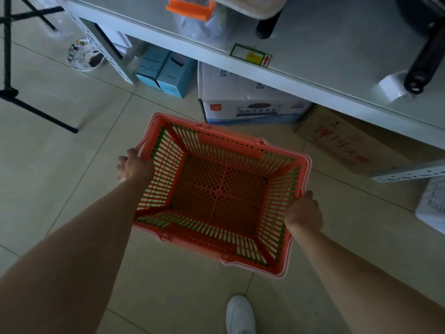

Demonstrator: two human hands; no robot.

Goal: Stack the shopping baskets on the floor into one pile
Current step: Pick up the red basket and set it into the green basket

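An orange slatted shopping basket (231, 143) fills the middle of the head view, its open top facing me and its inside bare. Green shows through the side slats, so a second basket may sit under it; I cannot tell for sure. My left hand (131, 165) grips the rim at the basket's left short end. At the right short end my right hand (304, 212) holds the rim. Whether the basket rests on the tiled floor or hangs just above it is unclear.
A white metal shelf unit (301, 75) runs across the top. Under it stand blue boxes (168, 73), a white carton (240, 97) and a brown carton (337, 141), just beyond the basket. A black stand's legs (36, 112) are at the left. My white shoe (239, 314) is below.
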